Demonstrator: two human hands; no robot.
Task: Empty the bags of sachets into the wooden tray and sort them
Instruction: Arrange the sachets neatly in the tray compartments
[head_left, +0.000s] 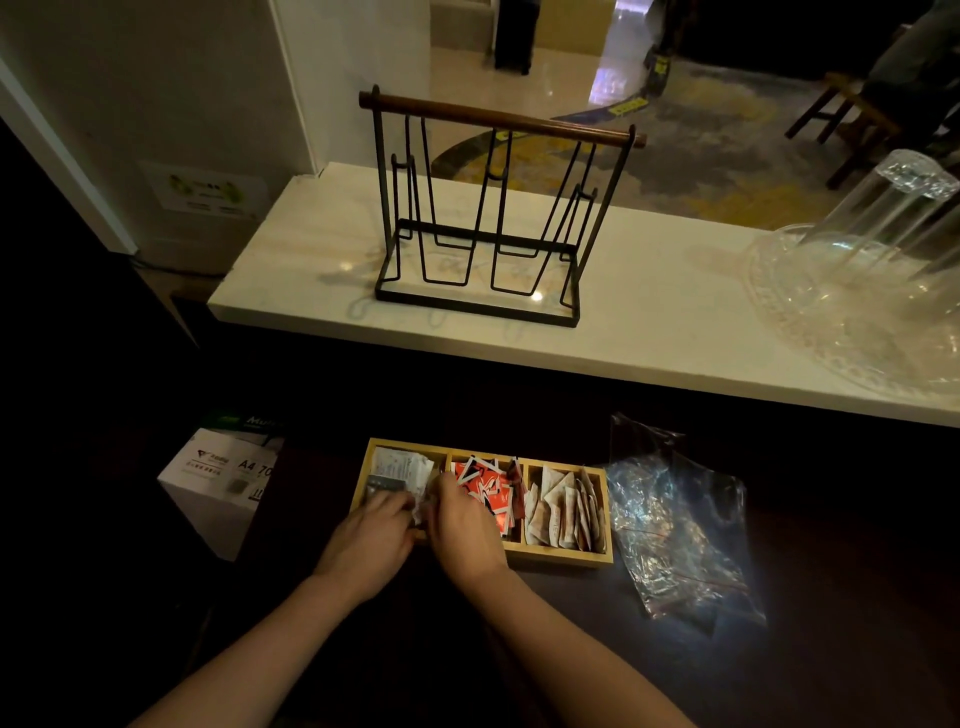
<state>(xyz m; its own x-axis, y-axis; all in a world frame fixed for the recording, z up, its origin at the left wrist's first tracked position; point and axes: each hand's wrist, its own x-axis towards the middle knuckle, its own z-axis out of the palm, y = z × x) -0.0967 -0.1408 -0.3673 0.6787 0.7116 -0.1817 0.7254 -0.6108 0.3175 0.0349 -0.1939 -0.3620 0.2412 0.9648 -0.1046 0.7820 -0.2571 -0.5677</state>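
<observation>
A wooden tray (563, 559) with three compartments sits on the dark counter. White and grey sachets (397, 470) fill its left compartment, red sachets (485, 486) the middle one, and cream sachets (563, 512) the right one. My left hand (371, 540) reaches into the left compartment with its fingers curled on the white sachets. My right hand (465, 527) lies over the divider between the left and middle compartments, fingers bent onto the sachets there. Crumpled clear plastic bags (675, 525) lie just right of the tray; they look empty.
A black wire rack with a wooden handle (488, 208) stands on the raised white marble ledge (649, 332) behind the tray. Clear glassware (872, 270) sits at the ledge's right end. A box of A4 paper (218, 483) stands to the left, below counter level.
</observation>
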